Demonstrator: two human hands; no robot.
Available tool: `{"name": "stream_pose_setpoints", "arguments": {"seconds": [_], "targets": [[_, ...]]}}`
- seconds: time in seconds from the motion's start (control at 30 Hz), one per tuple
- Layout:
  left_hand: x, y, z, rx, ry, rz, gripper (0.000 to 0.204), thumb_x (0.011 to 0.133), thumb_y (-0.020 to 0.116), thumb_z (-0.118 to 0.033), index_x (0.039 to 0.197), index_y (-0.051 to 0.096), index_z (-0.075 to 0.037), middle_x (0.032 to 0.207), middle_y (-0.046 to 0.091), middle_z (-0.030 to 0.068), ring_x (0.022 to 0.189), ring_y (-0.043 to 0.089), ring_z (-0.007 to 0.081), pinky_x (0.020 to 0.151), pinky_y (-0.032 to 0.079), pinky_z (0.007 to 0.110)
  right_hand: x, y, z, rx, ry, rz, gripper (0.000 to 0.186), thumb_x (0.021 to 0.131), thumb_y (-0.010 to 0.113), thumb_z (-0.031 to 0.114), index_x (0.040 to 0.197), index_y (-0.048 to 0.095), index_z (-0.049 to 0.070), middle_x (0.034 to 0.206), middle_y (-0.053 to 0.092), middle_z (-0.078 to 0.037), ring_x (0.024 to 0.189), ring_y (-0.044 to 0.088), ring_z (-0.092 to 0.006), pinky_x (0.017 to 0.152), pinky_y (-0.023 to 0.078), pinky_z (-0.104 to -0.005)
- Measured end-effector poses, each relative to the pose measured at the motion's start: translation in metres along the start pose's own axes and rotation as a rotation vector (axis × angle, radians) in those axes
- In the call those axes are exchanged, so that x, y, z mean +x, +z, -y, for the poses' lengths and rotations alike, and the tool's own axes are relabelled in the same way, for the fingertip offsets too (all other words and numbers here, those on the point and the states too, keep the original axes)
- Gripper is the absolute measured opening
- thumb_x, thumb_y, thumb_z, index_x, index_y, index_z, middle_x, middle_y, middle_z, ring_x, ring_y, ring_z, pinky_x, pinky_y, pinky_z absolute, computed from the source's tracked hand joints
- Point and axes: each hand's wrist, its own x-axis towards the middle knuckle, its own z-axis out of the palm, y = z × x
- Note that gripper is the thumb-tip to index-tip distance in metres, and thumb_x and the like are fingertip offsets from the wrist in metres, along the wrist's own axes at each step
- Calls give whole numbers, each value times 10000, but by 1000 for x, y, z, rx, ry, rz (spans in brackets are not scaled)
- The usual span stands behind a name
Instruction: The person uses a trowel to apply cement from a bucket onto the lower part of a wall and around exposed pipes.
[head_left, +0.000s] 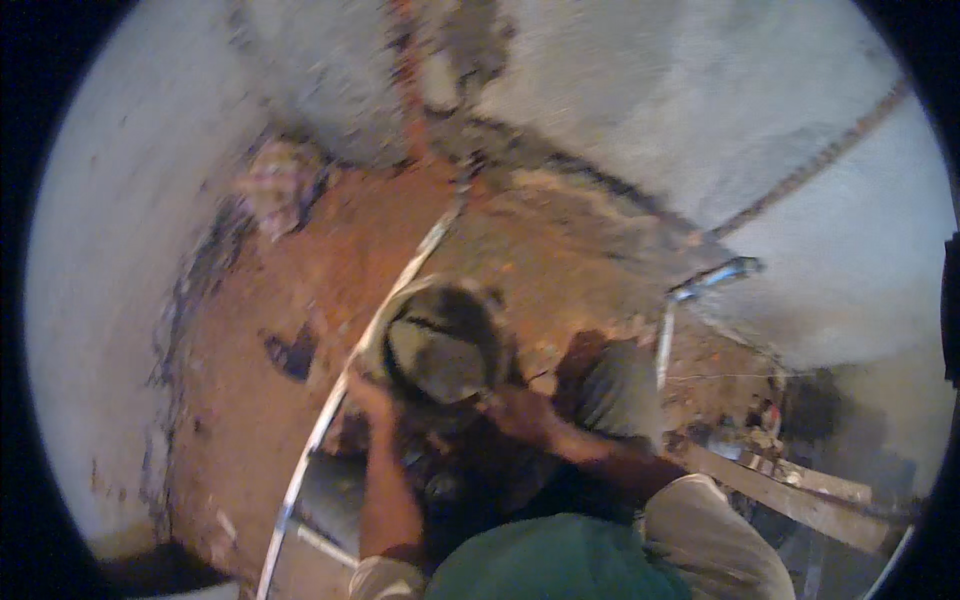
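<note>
A round bucket point(375, 345) with a pale rim and a dark inside sits in front of me, just above my knees. Grey material point(440, 362) fills part of it. My left hand point(372, 398) grips the near left side of the bucket. At its near right edge, my right hand point(522, 414) is closed. Blur hides what is in those fingers. A long white pipe point(330, 408) runs along the dirt floor, passing close beside the bucket and my left hand.
Reddish dirt point(250, 400) covers the ground between pale walls. A checked cloth point(280, 185) lies in the far left corner, and a dark scrap point(292, 352) left of the pipe. On the right stand a second white pipe point(665, 345) and wooden boards point(790, 497).
</note>
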Motion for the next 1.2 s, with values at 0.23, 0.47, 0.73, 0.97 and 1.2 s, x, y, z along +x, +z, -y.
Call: {"name": "stream_pose_setpoints", "arguments": {"seconds": [0.23, 0.47, 0.73, 0.97, 1.2], "targets": [[16, -2, 1, -590, -127, 136, 510, 941, 344, -402, 1174, 501, 24, 1131, 542, 133, 1035, 512, 257, 935, 381, 362, -15, -174, 16, 344, 146, -128, 395, 811, 651, 374, 1007, 585, 37, 720, 613, -206, 704, 627, -348, 607, 478, -446], [15, -3, -11, -635, -179, 143, 446, 927, 381, -358, 1160, 506, 1, 1137, 536, 138, 1069, 493, 260, 953, 367, 374, -46, -246, -70, 27, 247, -283, 455, 750, 704, 390, 1012, 595, 34, 693, 612, -177, 677, 620, -330, 608, 469, -417], [6, 13, -29, -688, -267, 37, 448, 901, 363, -359, 1064, 550, 14, 1030, 583, 115, 946, 557, 245, 860, 433, 357, -31, -239, -172, -245, 396, -294, 509, 759, 636, 487, 945, 586, 16, 671, 603, -175, 666, 615, -356, 603, 470, -445], [9, 12, -10, -581, -123, 47, 462, 901, 369, -345, 1090, 544, 38, 1030, 588, 134, 947, 563, 254, 877, 439, 362, 4, -286, -189, -264, 342, -202, 537, 745, 628, 513, 949, 606, 16, 798, 633, -212, 783, 615, -396, 687, 480, -452], [7, 15, -19, -641, -157, 120, 457, 922, 391, -351, 1066, 551, 52, 1017, 596, 134, 936, 569, 250, 870, 440, 356, 22, -351, -165, -230, 319, -52, 467, 711, 674, 457, 821, 637, 5, 801, 617, -219, 786, 607, -369, 704, 466, -437]]}}
